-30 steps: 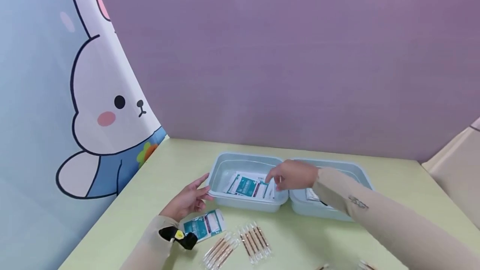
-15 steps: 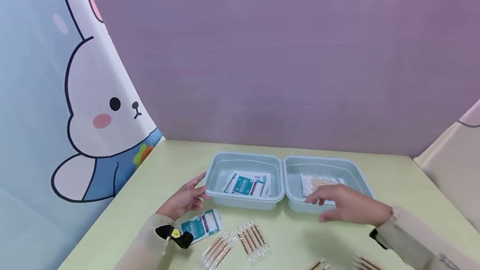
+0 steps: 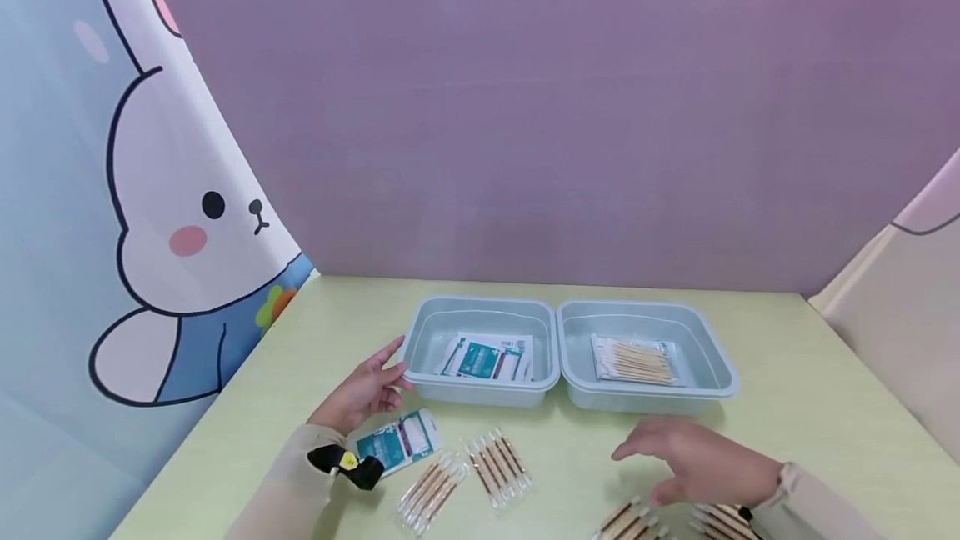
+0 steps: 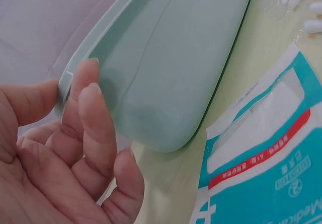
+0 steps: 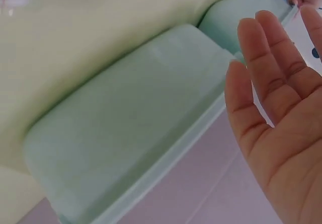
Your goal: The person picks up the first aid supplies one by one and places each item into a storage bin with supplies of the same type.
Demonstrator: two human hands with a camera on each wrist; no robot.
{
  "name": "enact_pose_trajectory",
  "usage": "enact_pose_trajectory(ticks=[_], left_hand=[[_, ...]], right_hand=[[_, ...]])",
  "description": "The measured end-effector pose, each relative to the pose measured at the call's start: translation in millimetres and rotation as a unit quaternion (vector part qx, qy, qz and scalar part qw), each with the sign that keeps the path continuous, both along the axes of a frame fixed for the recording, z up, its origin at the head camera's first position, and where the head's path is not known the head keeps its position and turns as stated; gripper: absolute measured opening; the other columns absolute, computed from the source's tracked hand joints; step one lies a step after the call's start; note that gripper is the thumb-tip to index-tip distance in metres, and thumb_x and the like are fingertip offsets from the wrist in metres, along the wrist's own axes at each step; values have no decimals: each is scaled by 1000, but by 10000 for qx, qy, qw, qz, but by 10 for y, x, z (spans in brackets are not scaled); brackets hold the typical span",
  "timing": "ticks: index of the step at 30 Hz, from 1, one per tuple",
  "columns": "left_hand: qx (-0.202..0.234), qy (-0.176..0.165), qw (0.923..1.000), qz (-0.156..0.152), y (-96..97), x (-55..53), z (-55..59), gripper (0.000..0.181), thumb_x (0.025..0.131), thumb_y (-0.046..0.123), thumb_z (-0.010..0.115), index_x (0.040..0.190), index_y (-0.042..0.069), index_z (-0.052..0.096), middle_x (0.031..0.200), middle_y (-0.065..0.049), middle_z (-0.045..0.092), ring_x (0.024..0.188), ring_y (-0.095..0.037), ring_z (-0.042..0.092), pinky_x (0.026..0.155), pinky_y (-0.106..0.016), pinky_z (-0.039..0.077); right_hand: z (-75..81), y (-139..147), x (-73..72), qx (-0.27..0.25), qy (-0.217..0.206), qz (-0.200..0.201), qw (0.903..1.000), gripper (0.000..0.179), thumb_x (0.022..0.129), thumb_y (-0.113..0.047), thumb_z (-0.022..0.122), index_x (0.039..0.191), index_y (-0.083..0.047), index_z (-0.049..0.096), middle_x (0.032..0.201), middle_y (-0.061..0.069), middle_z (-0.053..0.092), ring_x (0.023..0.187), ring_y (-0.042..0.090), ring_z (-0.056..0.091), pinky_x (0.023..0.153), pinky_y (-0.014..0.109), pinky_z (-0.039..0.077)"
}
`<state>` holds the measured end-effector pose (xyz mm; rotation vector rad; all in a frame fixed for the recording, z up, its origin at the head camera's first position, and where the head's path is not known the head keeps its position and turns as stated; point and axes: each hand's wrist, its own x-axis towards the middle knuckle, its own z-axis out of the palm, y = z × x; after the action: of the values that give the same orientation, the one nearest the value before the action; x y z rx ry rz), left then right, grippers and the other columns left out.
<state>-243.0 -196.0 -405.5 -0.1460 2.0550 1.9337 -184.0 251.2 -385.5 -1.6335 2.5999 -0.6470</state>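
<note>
My left hand (image 3: 363, 392) is at the near left corner of the left light-blue plastic basin (image 3: 480, 392); in the left wrist view its thumb and index finger pinch the rim (image 4: 75, 65). White-and-teal packets (image 3: 483, 358) lie inside this basin. Another such packet (image 3: 399, 440) lies on the table beside the left wrist. My right hand (image 3: 693, 458) holds nothing, fingers relaxed and apart. It hovers in front of the right basin (image 3: 645, 400), above two packs of brown-stick cotton swabs (image 3: 630, 521) at the near edge of the view.
A bag of pale-stick cotton swabs (image 3: 637, 361) lies in the right basin, which stands beside the left one. Two more brown-stick swab packs (image 3: 498, 467) lie in the middle foreground. A purple backdrop (image 3: 525, 148) rises behind the table.
My right hand has left the left basin, passed over the right basin and come down toward the near swab packs. My left hand stays at the left basin's rim.
</note>
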Motion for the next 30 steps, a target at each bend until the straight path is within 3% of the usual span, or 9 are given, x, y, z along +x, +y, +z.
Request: enact_pose_trajectory(ticks=[6,13,21,30], left_hand=[[60,31,10000,27,-16,0,-9,56,104,19,41,155,19,18,80,-2,64,60,-14,53,63,-28,44],[180,-1,9998,7,-5,8,-40,57,104,20,42,155,22,17,81,-2,65,61,-14,52,64,-27,45],[59,-16,9999,132,14,16,-54,57,103,22,44,154,24,19,83,-5,65,61,-15,53,65,-27,46],[85,-28,9999,51,9,1,-38,55,103,23,43,154,24,21,82,-3,65,60,-15,54,64,-27,45]], right_hand=[[-169,-47,36,128,-98,182,9997,51,65,-14,84,112,-11,66,105,-7,61,90,8,58,71,25,48],[-382,-57,69,-42,439,529,9976,54,58,-10,86,109,-12,66,101,-7,60,87,4,56,70,18,45],[-515,-83,73,64,22,615,9981,36,79,-30,79,109,-14,67,102,-8,61,88,2,55,68,19,44],[-541,-127,48,264,135,681,9972,35,75,-19,82,107,-16,68,98,-10,59,84,-1,51,66,16,41]])
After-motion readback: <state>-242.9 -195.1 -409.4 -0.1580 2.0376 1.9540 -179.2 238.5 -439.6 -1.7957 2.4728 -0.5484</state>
